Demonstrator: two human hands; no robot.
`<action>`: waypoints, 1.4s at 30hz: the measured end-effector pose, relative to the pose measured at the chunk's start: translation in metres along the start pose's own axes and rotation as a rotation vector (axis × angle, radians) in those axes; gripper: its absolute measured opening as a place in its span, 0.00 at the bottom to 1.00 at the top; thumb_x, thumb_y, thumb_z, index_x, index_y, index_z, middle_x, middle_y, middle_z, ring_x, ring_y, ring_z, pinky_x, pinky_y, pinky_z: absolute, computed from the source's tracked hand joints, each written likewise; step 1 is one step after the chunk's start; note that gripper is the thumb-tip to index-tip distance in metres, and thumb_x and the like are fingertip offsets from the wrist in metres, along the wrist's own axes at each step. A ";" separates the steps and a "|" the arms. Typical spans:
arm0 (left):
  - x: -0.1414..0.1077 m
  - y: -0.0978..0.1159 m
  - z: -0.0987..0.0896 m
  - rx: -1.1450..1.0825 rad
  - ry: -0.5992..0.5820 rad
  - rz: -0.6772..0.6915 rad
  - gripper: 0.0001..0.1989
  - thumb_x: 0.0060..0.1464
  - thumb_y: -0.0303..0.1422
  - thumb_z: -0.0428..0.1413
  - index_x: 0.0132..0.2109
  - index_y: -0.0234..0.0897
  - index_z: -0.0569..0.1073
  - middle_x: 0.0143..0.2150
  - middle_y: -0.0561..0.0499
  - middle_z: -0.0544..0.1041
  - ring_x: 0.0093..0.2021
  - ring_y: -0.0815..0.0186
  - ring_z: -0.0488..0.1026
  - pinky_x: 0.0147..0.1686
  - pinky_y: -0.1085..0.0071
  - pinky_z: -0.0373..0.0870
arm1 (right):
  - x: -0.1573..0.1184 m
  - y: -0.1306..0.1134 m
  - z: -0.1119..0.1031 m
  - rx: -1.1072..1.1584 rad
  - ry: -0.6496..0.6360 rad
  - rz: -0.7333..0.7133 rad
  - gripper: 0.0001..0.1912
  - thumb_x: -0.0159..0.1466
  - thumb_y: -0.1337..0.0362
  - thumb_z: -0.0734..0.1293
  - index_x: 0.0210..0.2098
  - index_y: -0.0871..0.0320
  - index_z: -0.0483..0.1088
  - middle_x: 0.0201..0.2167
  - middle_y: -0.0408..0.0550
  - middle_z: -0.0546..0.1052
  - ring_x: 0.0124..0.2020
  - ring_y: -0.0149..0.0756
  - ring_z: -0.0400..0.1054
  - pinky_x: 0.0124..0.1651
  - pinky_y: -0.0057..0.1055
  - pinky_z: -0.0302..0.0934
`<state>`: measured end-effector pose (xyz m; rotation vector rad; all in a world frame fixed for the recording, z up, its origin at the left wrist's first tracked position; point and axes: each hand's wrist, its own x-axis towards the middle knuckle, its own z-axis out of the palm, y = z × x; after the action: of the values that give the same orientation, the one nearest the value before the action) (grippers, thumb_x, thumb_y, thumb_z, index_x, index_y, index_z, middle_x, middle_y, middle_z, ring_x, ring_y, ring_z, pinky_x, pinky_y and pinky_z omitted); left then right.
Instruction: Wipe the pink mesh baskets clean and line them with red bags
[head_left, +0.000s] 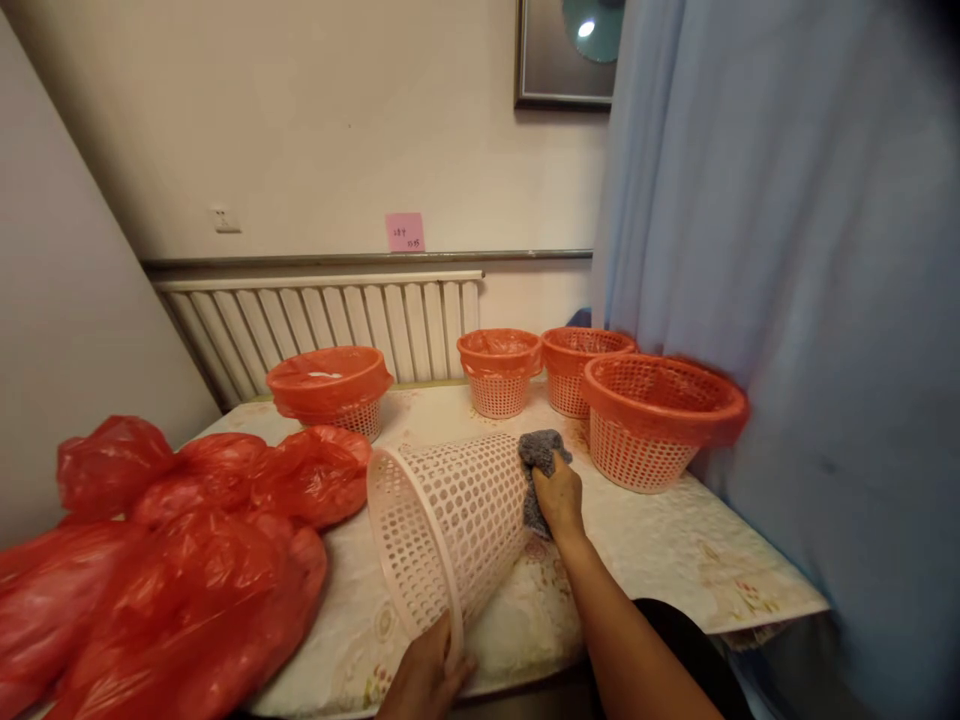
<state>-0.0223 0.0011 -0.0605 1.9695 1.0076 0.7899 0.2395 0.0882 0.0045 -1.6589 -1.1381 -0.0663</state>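
Observation:
A pale pink perforated plastic basket (469, 500) is tipped on its side over the table, its open mouth facing left. My left hand (431, 668) grips its rim at the lower front, fingers closed round the edge. In my right hand (561, 495) a grey cloth (541, 455) is bunched and pressed against the basket's base end. The base under the cloth is hidden.
Red plastic bags (202, 570) are heaped on the left of the floral-covered table (675, 545). Baskets lined with red bags stand behind: one back left (330, 385), one at centre (499, 375), two at right (652, 430). A blue curtain (787, 300) hangs along the right side; a radiator (337, 325) lines the wall.

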 end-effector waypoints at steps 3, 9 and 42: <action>0.011 0.032 -0.010 -0.105 0.001 -0.019 0.26 0.48 0.38 0.60 0.55 0.37 0.73 0.56 0.40 0.75 0.60 0.49 0.67 0.63 0.52 0.57 | -0.004 0.002 0.005 -0.011 0.038 0.028 0.13 0.56 0.66 0.61 0.39 0.59 0.72 0.32 0.53 0.78 0.36 0.44 0.72 0.39 0.33 0.62; 0.052 0.076 -0.039 -0.396 0.269 -0.126 0.32 0.59 0.46 0.47 0.65 0.32 0.57 0.60 0.37 0.70 0.62 0.51 0.65 0.61 0.50 0.58 | -0.032 -0.026 0.012 0.075 -0.015 -0.095 0.15 0.55 0.68 0.62 0.41 0.58 0.72 0.38 0.53 0.77 0.41 0.45 0.71 0.45 0.36 0.64; 0.066 0.079 -0.036 -0.724 0.293 -0.303 0.36 0.54 0.55 0.49 0.58 0.31 0.64 0.53 0.37 0.76 0.55 0.51 0.72 0.59 0.52 0.62 | -0.054 -0.037 0.015 0.178 -0.086 0.041 0.21 0.53 0.68 0.62 0.46 0.60 0.72 0.44 0.53 0.78 0.46 0.44 0.71 0.51 0.36 0.63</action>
<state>0.0116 0.0395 0.0355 1.0806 0.9706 1.0969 0.1779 0.0646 -0.0051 -1.5376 -1.1403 0.1300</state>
